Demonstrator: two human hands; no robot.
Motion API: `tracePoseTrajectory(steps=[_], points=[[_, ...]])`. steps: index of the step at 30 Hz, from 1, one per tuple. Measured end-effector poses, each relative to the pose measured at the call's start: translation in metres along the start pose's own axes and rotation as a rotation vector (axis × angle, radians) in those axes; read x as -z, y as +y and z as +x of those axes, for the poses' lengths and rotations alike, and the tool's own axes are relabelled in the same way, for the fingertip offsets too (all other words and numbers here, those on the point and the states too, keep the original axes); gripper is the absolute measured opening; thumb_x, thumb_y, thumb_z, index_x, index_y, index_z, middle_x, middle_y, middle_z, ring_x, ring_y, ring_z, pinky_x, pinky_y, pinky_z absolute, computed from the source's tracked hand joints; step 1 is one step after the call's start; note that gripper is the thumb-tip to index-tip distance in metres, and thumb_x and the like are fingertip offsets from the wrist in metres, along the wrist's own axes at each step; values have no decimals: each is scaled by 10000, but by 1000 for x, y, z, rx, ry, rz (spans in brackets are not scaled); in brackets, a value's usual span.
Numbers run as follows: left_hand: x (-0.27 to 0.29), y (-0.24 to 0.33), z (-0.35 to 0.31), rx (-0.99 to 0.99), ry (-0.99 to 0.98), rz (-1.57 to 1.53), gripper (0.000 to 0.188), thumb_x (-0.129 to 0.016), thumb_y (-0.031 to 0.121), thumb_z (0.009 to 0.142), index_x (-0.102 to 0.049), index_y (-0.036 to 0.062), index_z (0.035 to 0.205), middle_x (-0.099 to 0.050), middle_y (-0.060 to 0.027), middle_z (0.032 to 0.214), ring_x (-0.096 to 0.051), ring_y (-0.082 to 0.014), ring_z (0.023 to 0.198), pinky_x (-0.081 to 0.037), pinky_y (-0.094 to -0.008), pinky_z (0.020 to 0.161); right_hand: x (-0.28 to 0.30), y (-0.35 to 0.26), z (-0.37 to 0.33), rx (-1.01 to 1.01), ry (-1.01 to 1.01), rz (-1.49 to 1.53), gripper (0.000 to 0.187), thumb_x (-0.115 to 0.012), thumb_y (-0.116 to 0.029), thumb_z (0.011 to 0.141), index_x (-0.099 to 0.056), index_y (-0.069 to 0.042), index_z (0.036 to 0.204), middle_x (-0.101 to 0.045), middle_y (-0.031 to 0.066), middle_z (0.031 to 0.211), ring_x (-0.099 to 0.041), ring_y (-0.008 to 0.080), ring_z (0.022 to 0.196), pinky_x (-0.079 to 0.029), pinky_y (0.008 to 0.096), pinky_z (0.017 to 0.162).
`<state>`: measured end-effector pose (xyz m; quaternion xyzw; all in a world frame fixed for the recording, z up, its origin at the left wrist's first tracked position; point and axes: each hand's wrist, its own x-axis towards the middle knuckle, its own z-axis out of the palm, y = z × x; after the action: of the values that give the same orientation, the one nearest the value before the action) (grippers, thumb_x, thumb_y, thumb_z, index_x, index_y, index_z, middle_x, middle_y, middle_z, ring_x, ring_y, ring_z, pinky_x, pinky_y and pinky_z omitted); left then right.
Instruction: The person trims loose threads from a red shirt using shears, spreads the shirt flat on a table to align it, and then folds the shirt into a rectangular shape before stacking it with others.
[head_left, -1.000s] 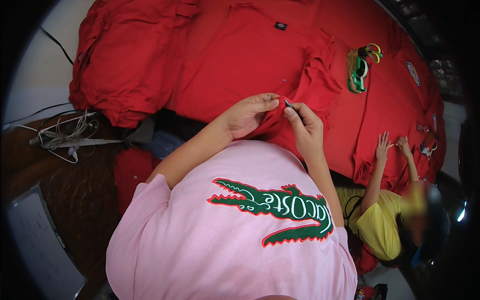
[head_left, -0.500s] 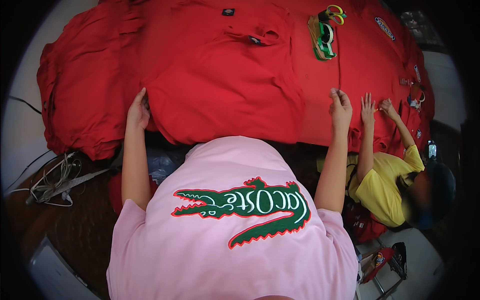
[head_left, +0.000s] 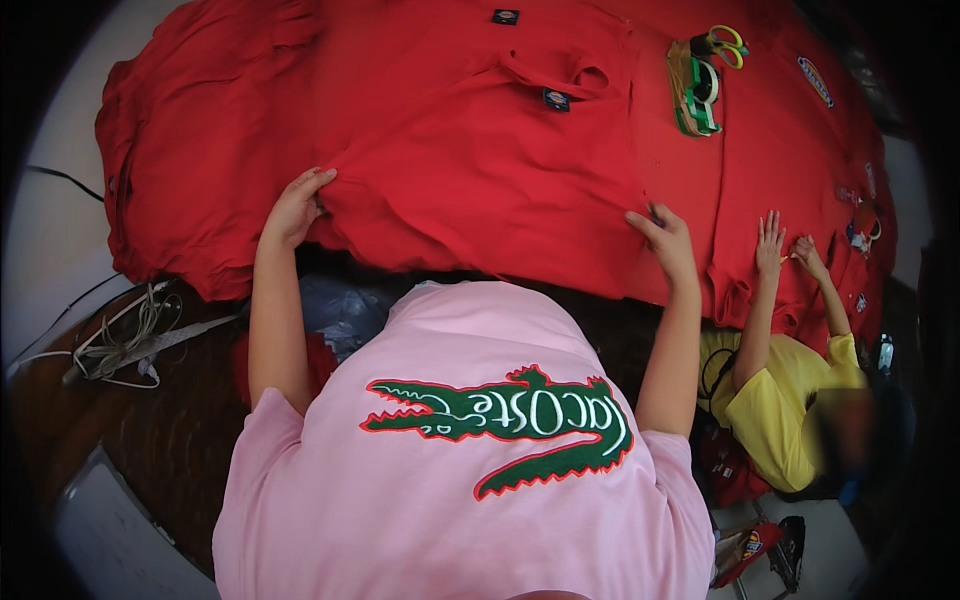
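Note:
A red shirt [head_left: 480, 190] lies spread before me, its collar loop and dark neck label on the far side. My left hand [head_left: 296, 207] is closed, thumb and fingers pinching the shirt's left edge. By the right edge is my right hand [head_left: 667, 240], fingers curled, thumb stretched toward the cloth. A small dark object [head_left: 656, 214] shows between its thumb and fingers; its kind is unclear. Whether this hand also grips the fabric is hidden.
More red garments [head_left: 195, 150] cover the table. A green tape dispenser [head_left: 700, 100] and yellow-handled scissors [head_left: 728, 46] lie at the far right. A co-worker in a yellow shirt [head_left: 785, 385] handles red cloth on the right. Cables and a power strip [head_left: 150, 345] lie at lower left.
The view has shifted, so the table's things appear farther right. My right hand has come leftward and nearer to the shirt's edge. My left hand has moved inward; the shirt's near edge has changed shape.

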<state>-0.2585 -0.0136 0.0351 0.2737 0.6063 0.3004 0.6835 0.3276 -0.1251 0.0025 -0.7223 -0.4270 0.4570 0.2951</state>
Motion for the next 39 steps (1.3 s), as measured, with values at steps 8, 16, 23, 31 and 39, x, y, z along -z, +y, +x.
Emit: tracePoseTrajectory(steps=[8,16,23,31,39], points=[[47,92,-96,-517,-617,-232,236,-696,146,651,-488,56,717,-600,-121,838,-592,-243,770,-487,-386,738,127,-109,-101,293,117,447,187,-778,-155,862,-606,-97,907,-543,-32,886,-495,85,858,-377,270,813],[18,289,18,-746,-551,48,307,-641,127,937,-659,-1,1214,-726,-93,1178,-679,-224,1089,-517,-358,984,163,-253,46,330,474,-4,266,-831,-308,848,-735,-74,929,-626,-53,861,-479,53,755,-390,249,706],[-15,234,156,-965,251,436,329,-663,229,954,-600,39,1215,-682,-78,1128,-648,-213,1030,-512,-358,928,67,-226,130,638,468,-120,252,-747,-224,949,-754,-39,1120,-750,22,1031,-659,91,961,-489,251,906],[-55,-33,42,-884,31,1478,644,-617,398,999,-403,220,1580,-240,-76,1705,-164,-312,1586,-87,-582,1253,-71,-47,-27,318,71,-736,268,-672,-113,880,-673,-171,1142,-639,69,1203,-660,360,1057,-562,446,861],[32,-68,-2,-795,319,1310,757,-717,383,918,-402,202,1582,-256,-127,1691,-260,-363,1546,-240,-542,1226,-37,16,-78,296,221,-474,521,-667,-43,818,-680,-190,1317,-610,107,1148,-651,301,1054,-539,400,899]])
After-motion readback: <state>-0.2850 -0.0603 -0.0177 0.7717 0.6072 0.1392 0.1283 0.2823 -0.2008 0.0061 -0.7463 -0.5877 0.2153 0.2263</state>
